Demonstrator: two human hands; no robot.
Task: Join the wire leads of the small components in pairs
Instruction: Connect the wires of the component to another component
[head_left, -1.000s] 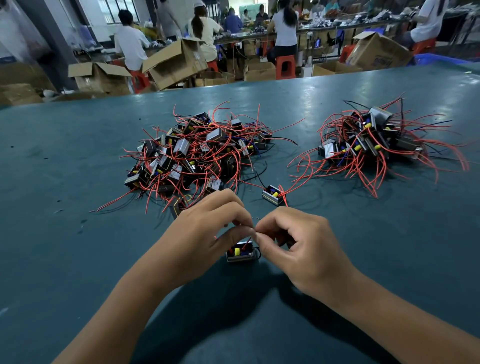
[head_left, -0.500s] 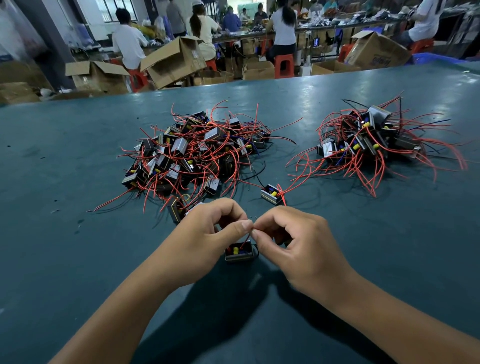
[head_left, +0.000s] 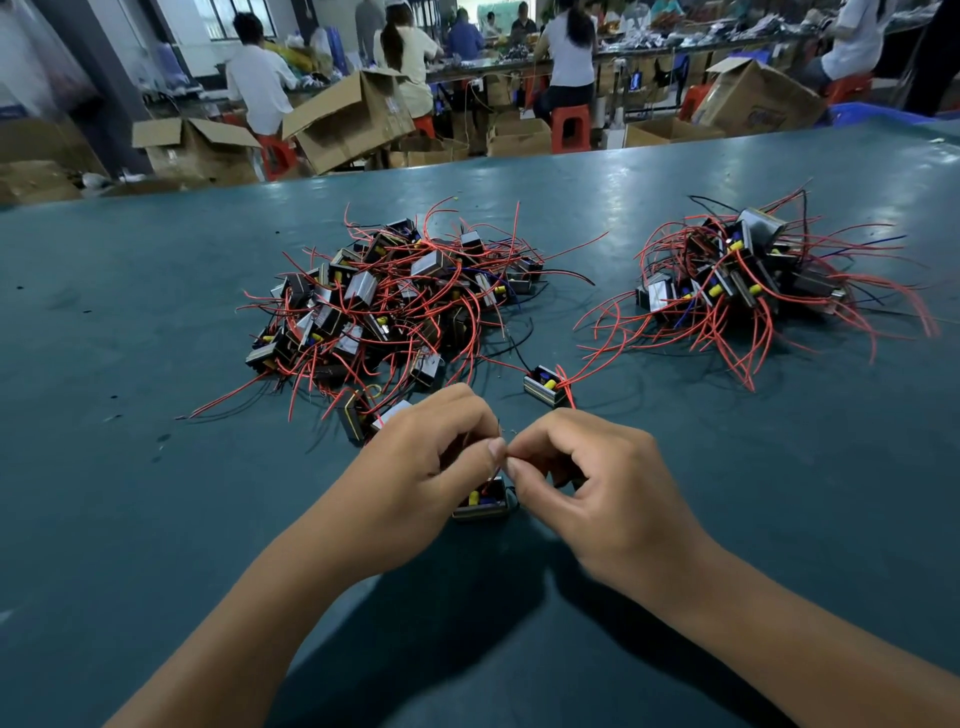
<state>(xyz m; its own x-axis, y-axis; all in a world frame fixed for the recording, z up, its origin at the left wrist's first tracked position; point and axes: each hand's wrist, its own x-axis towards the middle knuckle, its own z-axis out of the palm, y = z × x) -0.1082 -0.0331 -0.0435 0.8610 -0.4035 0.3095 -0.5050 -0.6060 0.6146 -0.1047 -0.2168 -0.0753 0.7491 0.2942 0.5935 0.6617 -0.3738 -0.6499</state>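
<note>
From the head view, your left hand and right hand meet fingertip to fingertip near the middle of the table, each pinching the end of a thin red lead between thumb and forefinger. The component those leads seem to run from lies on the surface just below your fingers, half covered by the left hand.

You look to be mid-twist on one pair. The next move probably calls for a firm pinch and a rolling of the bare ends together until they lock, then setting the piece aside.

A loose component lies just beyond your hands. The big pile sits toward the far left, the smaller pile toward the far right; which is finished I cannot tell. The bare tips themselves are too fine to make out, and your fingers hide the join.
</note>
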